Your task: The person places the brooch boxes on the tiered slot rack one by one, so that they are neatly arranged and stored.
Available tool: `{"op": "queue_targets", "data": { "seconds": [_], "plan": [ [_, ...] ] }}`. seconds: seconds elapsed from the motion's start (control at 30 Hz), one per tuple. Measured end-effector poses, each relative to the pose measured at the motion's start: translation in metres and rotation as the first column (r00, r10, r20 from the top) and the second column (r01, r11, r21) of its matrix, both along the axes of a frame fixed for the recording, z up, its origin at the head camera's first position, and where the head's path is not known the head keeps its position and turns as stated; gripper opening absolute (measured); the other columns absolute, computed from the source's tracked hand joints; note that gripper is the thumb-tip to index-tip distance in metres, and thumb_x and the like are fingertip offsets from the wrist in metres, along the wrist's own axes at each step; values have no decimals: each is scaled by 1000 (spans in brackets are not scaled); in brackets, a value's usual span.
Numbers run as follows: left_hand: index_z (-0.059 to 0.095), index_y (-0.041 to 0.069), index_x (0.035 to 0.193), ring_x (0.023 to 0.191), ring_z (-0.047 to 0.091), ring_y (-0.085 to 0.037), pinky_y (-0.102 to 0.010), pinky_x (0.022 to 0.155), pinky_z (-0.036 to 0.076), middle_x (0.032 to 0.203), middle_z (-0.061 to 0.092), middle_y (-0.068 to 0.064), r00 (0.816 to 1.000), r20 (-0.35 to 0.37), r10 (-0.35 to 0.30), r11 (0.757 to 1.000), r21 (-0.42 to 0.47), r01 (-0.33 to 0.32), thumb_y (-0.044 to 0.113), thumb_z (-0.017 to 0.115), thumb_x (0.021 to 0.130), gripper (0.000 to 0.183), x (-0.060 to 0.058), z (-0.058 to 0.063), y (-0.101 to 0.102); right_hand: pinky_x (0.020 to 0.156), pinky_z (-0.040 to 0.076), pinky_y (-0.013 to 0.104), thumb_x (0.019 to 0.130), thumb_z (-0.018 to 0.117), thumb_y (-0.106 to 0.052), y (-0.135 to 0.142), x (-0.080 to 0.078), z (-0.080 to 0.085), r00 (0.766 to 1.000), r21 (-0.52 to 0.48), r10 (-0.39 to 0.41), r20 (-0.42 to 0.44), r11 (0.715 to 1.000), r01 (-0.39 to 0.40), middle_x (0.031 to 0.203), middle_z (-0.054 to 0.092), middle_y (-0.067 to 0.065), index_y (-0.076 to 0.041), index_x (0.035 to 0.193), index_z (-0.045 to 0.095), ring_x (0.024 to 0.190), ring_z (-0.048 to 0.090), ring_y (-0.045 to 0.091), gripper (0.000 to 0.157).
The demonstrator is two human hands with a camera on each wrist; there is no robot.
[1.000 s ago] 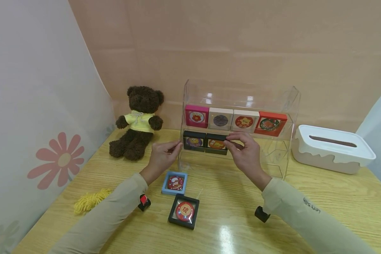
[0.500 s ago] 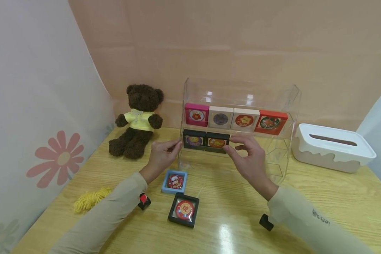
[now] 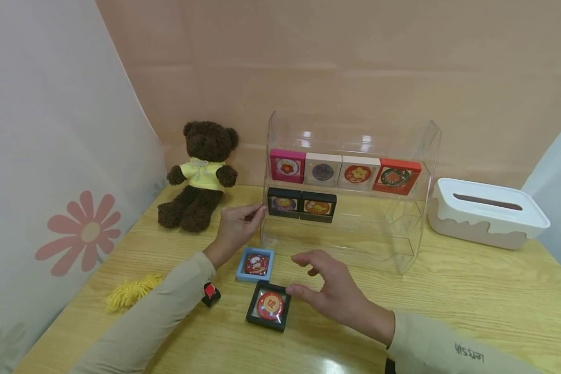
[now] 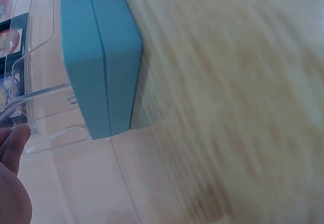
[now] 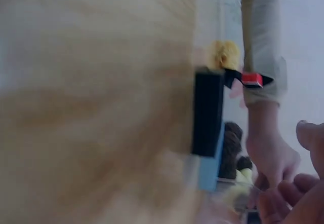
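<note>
My left hand (image 3: 236, 228) pinches the left edge of a clear acrylic display rack (image 3: 355, 236); in the left wrist view its fingertips (image 4: 17, 138) meet the clear edge. Two black display frames (image 3: 318, 208) stand side by side on the rack's middle tier. Over the table my right hand (image 3: 336, 288) hovers with thumb and fingers spread, holding nothing. Its thumb is beside a black-framed red badge (image 3: 270, 305) lying flat; whether they touch I cannot tell. Just behind lies a light blue frame (image 3: 255, 264) with a red badge, whose side fills much of the left wrist view.
The upper tier holds a pink frame (image 3: 287, 166), two pale frames (image 3: 323, 170) and a red frame (image 3: 396, 176). A brown teddy bear (image 3: 205, 176) sits left of the rack, and yellow cord (image 3: 133, 292) lies by my left sleeve. At right stands a tissue box (image 3: 488, 213).
My right hand has let go of the right-hand black frame on the middle tier and come down and toward me to the flat black frame. My left hand keeps its place at the rack.
</note>
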State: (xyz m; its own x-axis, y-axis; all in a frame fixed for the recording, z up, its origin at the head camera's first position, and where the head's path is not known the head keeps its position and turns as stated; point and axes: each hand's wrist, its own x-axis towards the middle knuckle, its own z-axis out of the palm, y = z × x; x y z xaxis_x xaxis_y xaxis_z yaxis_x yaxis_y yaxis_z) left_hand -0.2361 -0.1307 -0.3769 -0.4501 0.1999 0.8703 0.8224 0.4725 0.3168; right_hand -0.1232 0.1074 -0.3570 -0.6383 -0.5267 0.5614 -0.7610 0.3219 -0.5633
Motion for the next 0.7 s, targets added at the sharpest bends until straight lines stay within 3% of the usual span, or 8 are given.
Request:
{"op": "queue_targets", "data": {
  "seconds": [0.1,0.2,0.3,0.4,0.57,0.7],
  "plan": [
    [73,-8,92,61,69,-18,-21,55,55,79,70,-17,1000,-6,-3,1000,3,3,-4,70,81,12,-1,0,0,75,54,34,79,78,-28,-1,9,-8,983,72,6,183,997,-19,113,63,11,1,119,58,99,59,27,52],
    [73,-8,93,61,68,-18,-22,55,55,79,70,-16,1000,-8,-2,1000,6,2,-4,70,81,13,-1,0,-1,80,52,37,80,77,-34,-1,14,-14,940,110,-8,340,993,-31,117,61,15,4,123,56,101,58,28,61],
    [73,-7,93,61,69,-17,-22,55,55,79,70,-16,1000,-6,-6,1000,12,6,-5,70,80,13,-2,0,-1,84,51,40,80,77,-36,0,16,-21,909,126,-17,416,991,-38,119,59,17,7,124,54,103,57,28,66],
    [73,-7,93,62,69,-17,-21,55,55,79,70,-16,1000,-2,-14,1000,15,14,-5,70,80,13,-2,0,-1,87,50,40,79,77,-37,0,16,-27,907,157,-26,421,987,-45,119,59,17,9,124,53,105,57,27,69],
    [73,-8,93,62,69,-18,-22,55,55,80,70,-17,1000,-5,-10,1000,10,10,-4,70,81,13,-1,-1,-1,87,49,38,76,77,-45,-3,16,-33,936,246,-60,348,969,-30,116,60,12,7,123,56,104,55,21,73],
    [73,-8,93,61,68,-17,-22,55,55,79,70,-17,1000,-8,0,1000,5,0,-5,70,80,13,0,-1,-1,87,48,37,75,75,-54,-7,15,-33,946,327,-95,310,945,-13,117,61,8,3,124,57,100,52,15,77]
  ]
}}
